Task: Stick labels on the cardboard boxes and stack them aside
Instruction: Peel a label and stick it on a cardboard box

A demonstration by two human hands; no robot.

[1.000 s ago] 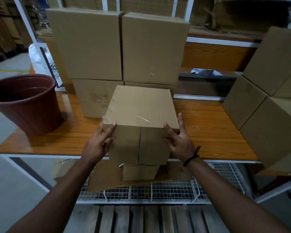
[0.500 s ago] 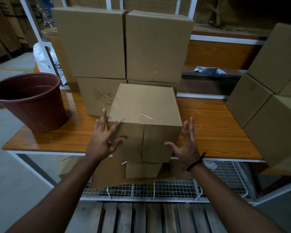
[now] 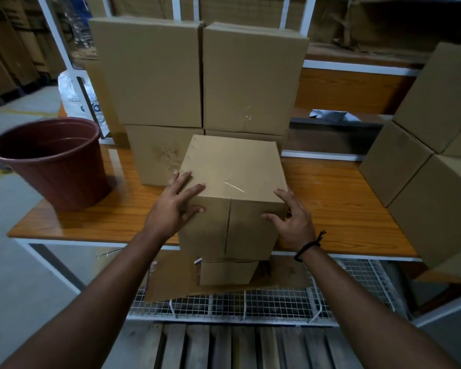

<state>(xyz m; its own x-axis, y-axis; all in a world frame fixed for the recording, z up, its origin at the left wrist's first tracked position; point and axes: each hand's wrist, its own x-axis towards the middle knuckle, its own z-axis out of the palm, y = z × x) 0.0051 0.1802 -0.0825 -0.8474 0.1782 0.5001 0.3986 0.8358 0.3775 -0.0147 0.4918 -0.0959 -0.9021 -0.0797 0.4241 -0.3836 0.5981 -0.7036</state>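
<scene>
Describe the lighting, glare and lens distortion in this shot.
Head view: dim, uneven light, the shelves at top right nearly black; head view: a glint off the clear tape on the front box and a sheen on the tabletop; head view: wide-angle bending makes the white posts lean and the right-hand boxes tilt.

Plain brown cardboard box (image 3: 232, 169), upright, flaps closed.
Pressed between the left hand (image 3: 173, 206) and right hand (image 3: 294, 222); clear tape, seemingly, across its top.
</scene>
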